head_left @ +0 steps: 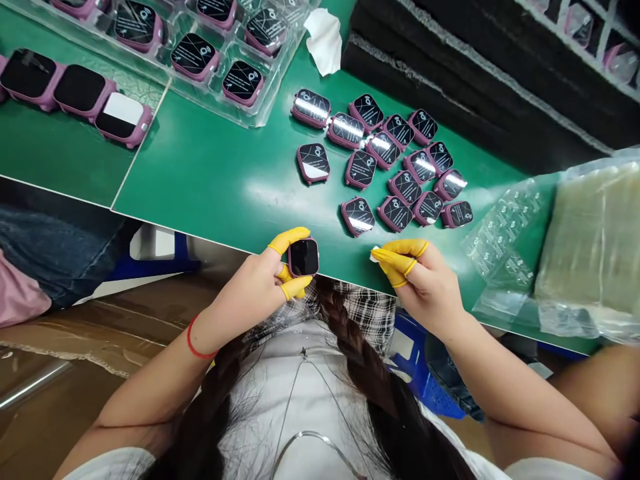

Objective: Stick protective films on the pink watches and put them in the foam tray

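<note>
My left hand, with yellow finger cots on its fingertips, grips a pink-framed watch case by its edges, its black screen facing up and without a printed film. To the right, my right hand, also in yellow finger cots, pinches a small white piece between its fingertips. The two hands are apart, both at the table's front edge. Beyond them on the green table lies a loose group of several pink watch cases whose screens carry printed clear film.
A clear plastic tray with more watch cases stands at the upper left; a row of cases lies left of it. Crumpled white tissue rests near black foam. On the right are printed clear film and a plastic-wrapped stack.
</note>
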Tool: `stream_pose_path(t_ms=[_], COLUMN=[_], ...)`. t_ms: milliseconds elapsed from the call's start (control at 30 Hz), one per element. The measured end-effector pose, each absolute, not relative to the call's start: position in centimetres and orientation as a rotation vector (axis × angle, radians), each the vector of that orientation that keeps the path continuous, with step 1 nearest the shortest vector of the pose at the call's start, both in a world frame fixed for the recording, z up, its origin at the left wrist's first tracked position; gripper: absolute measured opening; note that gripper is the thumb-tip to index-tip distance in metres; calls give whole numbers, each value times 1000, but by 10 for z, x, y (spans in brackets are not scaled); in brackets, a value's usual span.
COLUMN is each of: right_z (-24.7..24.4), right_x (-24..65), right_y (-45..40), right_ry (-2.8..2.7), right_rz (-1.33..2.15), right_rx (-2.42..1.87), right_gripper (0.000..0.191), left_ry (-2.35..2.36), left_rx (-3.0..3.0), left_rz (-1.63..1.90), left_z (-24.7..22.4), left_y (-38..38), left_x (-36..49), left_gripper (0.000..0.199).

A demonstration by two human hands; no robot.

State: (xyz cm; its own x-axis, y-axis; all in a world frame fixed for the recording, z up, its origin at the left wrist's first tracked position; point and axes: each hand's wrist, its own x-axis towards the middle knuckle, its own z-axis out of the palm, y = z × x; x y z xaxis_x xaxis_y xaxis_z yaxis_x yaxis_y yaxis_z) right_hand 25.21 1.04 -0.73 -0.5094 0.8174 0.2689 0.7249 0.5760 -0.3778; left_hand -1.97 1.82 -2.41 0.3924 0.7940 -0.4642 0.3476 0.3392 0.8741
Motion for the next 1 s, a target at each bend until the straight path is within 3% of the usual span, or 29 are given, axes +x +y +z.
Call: stream_pose_path(t_ms=[100, 233, 500, 667, 833, 1000], right_z=[0, -7, -11, -14, -8, -9], right_x=[213, 175, 188, 178, 182, 200], right_y=[30, 52, 40, 58, 49, 47], right_ry=[-2328, -2409, -2518, -2480, -2593, -2511], right_rz=[417, 405, 532, 421, 570, 543], right_rx=[-1003, -824, -691, -794, -574, -697], right_gripper=[33, 16, 21, 22, 29, 23], left_ry=[1164, 1176, 1201, 1216, 1256, 1227], left_rx=[1241, 1207, 1210, 1161, 1215, 1216], left_rz=[402, 389, 386, 388, 392, 368], left_z=[-22, -22, -25, -21, -23, -23], left_y=[20, 22, 19, 20, 20, 21], left_x=[-14, -11, -14, -11, -12, -12], left_gripper=[59, 60, 58, 55, 56, 56])
